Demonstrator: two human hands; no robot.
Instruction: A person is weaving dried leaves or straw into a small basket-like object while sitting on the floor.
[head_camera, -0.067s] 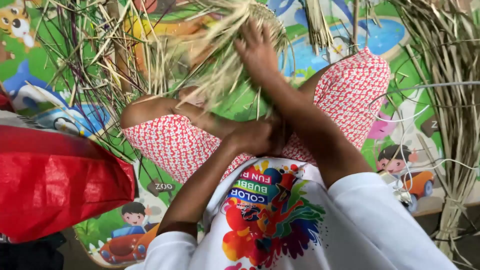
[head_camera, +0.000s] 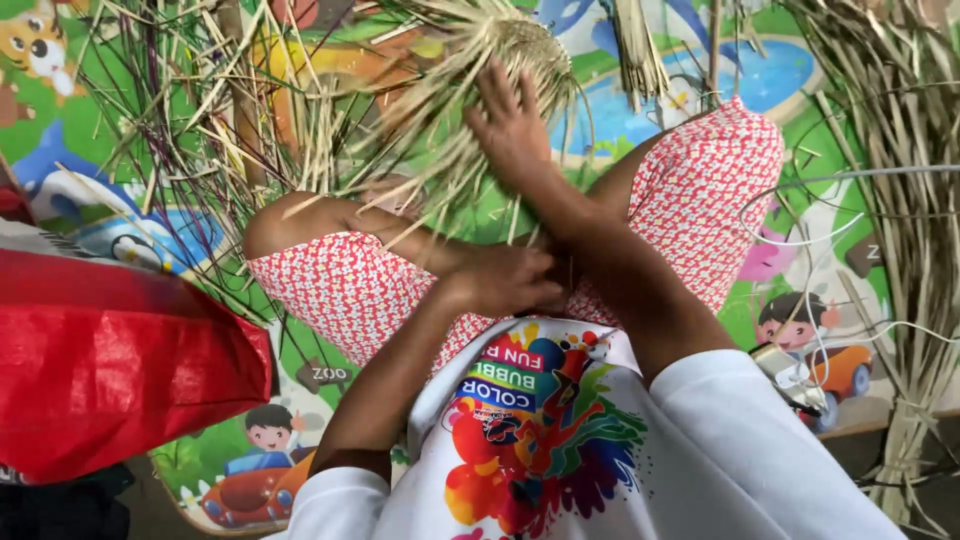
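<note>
Weaving seems to be the work in hand: our right hand lies spread, fingers extended, against the half-woven straw piece, which sits up above our knees over the colourful play mat. Our left hand is curled near our lap, at the lower ends of the strands; whether it pinches any of them we cannot tell.

We judge the straw piece very light and springy, its woven crown fairly firm while the loose strips fanning from it are dry, thin and likely to crease or split if bent sharply. The best hold looks to be the dense woven part, palm flat behind it, not the free ends. More dried strips hang at our right, and a red bag lies at our left.
</note>
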